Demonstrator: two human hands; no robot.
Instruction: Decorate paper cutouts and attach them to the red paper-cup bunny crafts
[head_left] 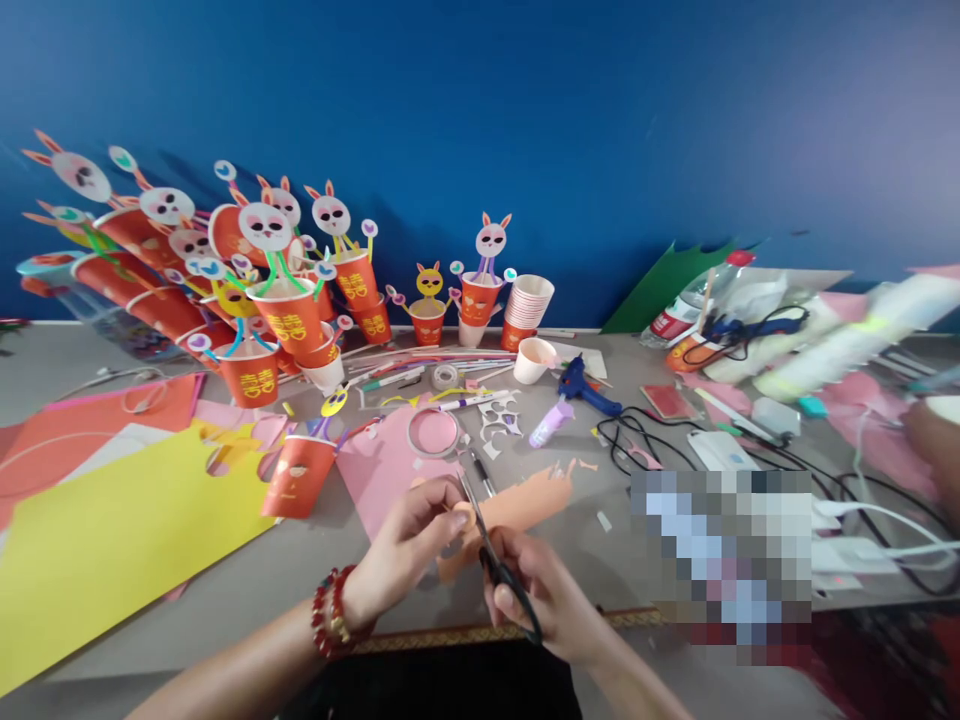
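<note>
In the lower middle of the head view, my left hand (420,535) pinches a small piece of orange paper (463,515) between thumb and fingers. A red bead bracelet (330,612) circles that wrist. My right hand (536,590) is wrapped round the handles of black-handled scissors (512,590). Their blades point up and left, right beside the piece in my left hand. Below and behind the blades lies a larger orange paper sheet (529,502) with a ragged top edge. A black pen (481,470) lies just beyond it.
Red paper cups with rabbit figures (292,320) crowd the left back. Yellow paper (105,550) covers the left front. A tape roll (433,432) rests on pink paper. A blue glue gun (585,388), its black cable and a white power strip (847,555) are on the right.
</note>
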